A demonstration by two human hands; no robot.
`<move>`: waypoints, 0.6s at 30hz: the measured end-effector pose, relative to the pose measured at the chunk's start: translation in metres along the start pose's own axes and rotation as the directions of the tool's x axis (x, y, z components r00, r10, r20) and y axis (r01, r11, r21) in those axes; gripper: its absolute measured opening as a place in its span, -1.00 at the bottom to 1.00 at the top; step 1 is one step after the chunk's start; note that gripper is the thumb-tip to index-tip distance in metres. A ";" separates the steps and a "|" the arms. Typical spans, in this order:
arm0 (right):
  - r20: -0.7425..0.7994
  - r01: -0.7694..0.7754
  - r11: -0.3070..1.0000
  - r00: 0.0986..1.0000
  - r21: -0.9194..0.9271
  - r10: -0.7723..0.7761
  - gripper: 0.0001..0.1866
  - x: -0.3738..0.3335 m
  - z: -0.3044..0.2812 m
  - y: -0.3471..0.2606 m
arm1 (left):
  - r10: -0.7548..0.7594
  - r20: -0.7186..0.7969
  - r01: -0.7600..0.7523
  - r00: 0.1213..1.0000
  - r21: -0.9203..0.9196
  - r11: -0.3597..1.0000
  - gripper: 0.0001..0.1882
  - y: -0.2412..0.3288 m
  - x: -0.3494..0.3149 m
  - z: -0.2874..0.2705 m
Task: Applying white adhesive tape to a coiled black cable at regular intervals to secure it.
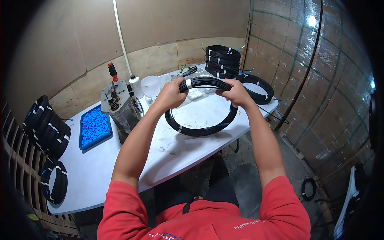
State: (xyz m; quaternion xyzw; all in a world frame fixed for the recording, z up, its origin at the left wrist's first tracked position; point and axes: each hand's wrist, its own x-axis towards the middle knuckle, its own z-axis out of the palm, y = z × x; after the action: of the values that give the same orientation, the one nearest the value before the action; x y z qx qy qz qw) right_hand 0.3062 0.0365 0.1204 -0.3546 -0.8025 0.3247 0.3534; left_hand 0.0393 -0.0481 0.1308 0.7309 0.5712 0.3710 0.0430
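Between my hands is a coil of black cable point(201, 131), bound at several spots with white tape. My left hand point(173, 94) wraps round its upper left, beside one white band. On the upper right, my right hand point(236, 93) grips the same coil. The coil tilts up, its far side raised, and its lower side hangs close above or rests on the white table point(168, 158); I cannot tell which. Behind my right hand another black cable coil point(260, 89) lies at the table's right end.
A stack of black coils point(222, 62) stands at the back right. Left are a metal bench machine point(120, 106), a blue tray point(85, 149) of small blue parts and more stacked coils point(47, 128). A white bottle point(136, 86), a plastic tub point(151, 85) and pliers point(184, 71) sit behind.
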 end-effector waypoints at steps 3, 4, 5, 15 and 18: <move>-0.116 0.197 0.954 0.967 -0.227 -0.227 -0.54 -0.004 0.008 -0.005 | 0.008 -0.041 -0.009 0.999 -0.033 0.999 -0.79 -0.004 0.000 0.001; -0.156 0.322 0.874 0.904 -0.363 -0.398 -0.44 -0.006 0.011 -0.013 | 0.004 -0.042 -0.006 0.999 -0.032 0.999 -0.79 -0.005 0.001 0.000; -0.153 0.324 0.875 0.904 -0.360 -0.399 -0.44 -0.005 0.011 -0.020 | -0.012 -0.017 0.012 1.000 -0.013 1.000 -0.80 -0.006 0.001 0.000; -0.039 0.175 0.937 0.980 -0.302 -0.196 -0.69 0.018 0.017 -0.037 | 0.083 -0.047 -0.086 0.995 -0.062 0.994 -0.77 -0.028 0.012 0.006; 0.041 0.238 0.935 0.971 -0.263 -0.235 -0.64 0.020 0.011 -0.033 | 0.050 -0.029 -0.053 0.998 -0.102 0.993 -0.76 -0.045 0.017 0.006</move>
State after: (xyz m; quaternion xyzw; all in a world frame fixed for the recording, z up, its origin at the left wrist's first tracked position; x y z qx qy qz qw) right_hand 0.2764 0.0317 0.1468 -0.2983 -0.8771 0.1708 0.3354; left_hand 0.0079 -0.0159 0.1126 0.7373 0.5327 0.4107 0.0634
